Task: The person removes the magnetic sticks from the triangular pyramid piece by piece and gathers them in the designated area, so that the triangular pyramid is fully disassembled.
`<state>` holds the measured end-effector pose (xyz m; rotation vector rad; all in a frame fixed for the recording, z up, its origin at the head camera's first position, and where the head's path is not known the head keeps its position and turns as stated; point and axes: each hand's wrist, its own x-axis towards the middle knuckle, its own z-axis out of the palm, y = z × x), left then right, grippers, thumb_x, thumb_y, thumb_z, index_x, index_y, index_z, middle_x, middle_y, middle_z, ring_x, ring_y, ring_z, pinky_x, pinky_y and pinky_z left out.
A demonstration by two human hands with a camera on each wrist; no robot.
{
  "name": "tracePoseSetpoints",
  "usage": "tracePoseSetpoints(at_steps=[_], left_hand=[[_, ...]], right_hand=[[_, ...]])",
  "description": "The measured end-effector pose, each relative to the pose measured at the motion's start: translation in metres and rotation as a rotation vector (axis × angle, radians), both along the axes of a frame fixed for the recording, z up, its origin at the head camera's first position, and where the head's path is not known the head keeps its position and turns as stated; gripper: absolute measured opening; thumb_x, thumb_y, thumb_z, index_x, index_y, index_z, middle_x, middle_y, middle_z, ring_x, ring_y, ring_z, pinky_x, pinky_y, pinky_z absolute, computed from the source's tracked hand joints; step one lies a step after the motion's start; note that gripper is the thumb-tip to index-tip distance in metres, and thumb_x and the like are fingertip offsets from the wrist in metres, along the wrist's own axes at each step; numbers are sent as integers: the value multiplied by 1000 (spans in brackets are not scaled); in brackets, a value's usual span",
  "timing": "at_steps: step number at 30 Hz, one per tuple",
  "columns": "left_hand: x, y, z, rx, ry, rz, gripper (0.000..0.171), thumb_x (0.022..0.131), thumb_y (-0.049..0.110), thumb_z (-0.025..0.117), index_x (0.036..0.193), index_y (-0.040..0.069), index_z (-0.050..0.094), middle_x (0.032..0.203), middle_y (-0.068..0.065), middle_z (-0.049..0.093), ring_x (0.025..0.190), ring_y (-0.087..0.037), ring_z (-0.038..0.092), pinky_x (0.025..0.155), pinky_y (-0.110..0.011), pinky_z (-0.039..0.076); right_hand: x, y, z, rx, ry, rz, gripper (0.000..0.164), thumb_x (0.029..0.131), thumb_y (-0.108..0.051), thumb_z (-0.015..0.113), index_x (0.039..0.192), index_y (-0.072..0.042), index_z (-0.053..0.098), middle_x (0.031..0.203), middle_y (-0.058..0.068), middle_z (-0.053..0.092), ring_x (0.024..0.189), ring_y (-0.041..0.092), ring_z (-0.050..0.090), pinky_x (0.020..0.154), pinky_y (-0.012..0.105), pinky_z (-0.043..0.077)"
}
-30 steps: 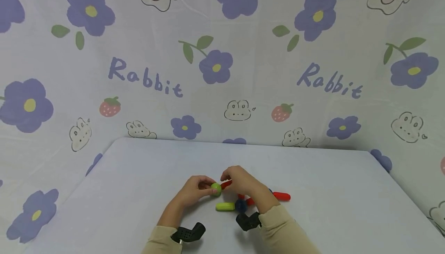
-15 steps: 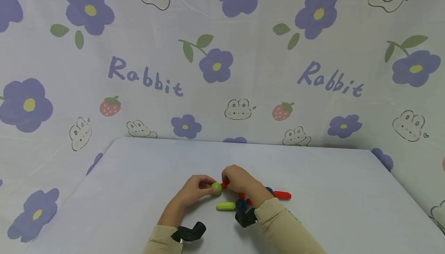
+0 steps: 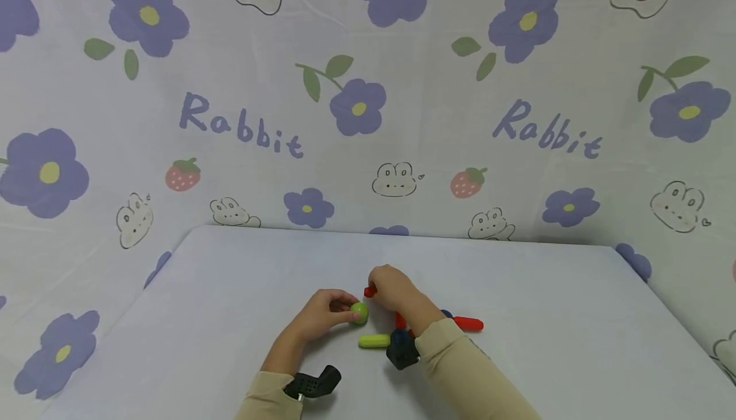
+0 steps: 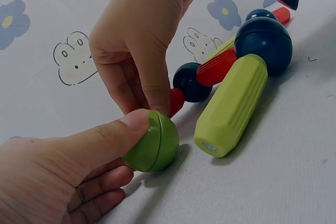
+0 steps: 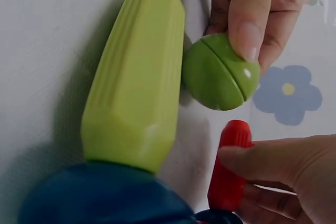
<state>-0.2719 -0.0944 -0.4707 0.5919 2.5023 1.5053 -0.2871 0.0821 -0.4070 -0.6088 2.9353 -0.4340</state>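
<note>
My left hand (image 3: 326,314) pinches a green ball (image 4: 155,142) between thumb and fingers, low over the white table. Across from it, my right hand (image 3: 397,289) grips a red magnetic stick (image 5: 229,166), whose end pokes out past the thumb. Between that stick's tip and the ball there is a gap in the right wrist view. Beside the hands lies a joined group of sticks and dark blue balls. A yellow-green stick (image 4: 233,106) in it runs from a blue ball (image 4: 263,44) toward my left hand. Much of the group is hidden by my right forearm in the head view.
Another red stick (image 3: 468,323) extends to the right from under my right arm. The white table (image 3: 259,266) reaches back to a flower-and-rabbit patterned cloth (image 3: 437,113). Black wrist cameras, such as the left one (image 3: 313,383), hang near the tabletop.
My right hand has drawn back slightly, and the red stick's tip has moved from beside the green ball to farther back from it. My left hand stays in place with the ball.
</note>
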Motion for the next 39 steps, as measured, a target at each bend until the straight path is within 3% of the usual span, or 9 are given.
tracePoseSetpoints(at_steps=[5, 17, 25, 29, 34, 39], left_hand=[[0, 2, 2, 5, 8, -13, 30, 80, 21, 73, 102, 2, 67, 95, -7, 67, 80, -9, 58, 74, -20, 47], [1, 6, 0, 7, 7, -11, 30, 81, 22, 72, 102, 2, 67, 94, -7, 67, 79, -8, 57, 72, -19, 47], [2, 7, -5, 18, 9, 33, 31, 80, 22, 73, 103, 3, 67, 93, -7, 67, 80, -11, 57, 73, -22, 47], [2, 8, -5, 52, 13, 109, 29, 79, 18, 74, 103, 2, 67, 95, -9, 68, 84, -15, 62, 76, -27, 52], [-6, 6, -11, 90, 36, 218, 30, 77, 17, 75, 103, 3, 66, 99, -10, 69, 90, -19, 66, 81, -31, 53], [-10, -3, -9, 118, 58, 347, 30, 78, 11, 74, 105, 1, 65, 102, -13, 68, 96, -23, 65, 82, -29, 54]], right_hand=[[-2, 0, -1, 32, -27, -32, 15, 82, 2, 64, 97, 1, 68, 91, 11, 68, 82, 21, 60, 83, 35, 52], [-1, 3, -3, 33, -64, -40, 16, 83, 3, 63, 97, 1, 68, 92, 11, 68, 81, 20, 59, 83, 35, 53], [6, 18, -5, -71, -62, -2, 23, 82, 3, 64, 105, 5, 65, 107, 17, 65, 106, 29, 59, 96, 40, 46], [14, 32, -6, -144, -23, 6, 25, 81, 1, 67, 106, 6, 65, 106, 17, 63, 107, 31, 57, 96, 42, 45], [29, 46, -4, -224, 32, 23, 28, 81, -3, 69, 108, 5, 65, 110, 16, 61, 108, 31, 55, 98, 44, 44], [52, 51, -5, -202, 64, 37, 25, 81, -11, 71, 102, 2, 68, 102, 12, 65, 97, 24, 58, 91, 41, 49]])
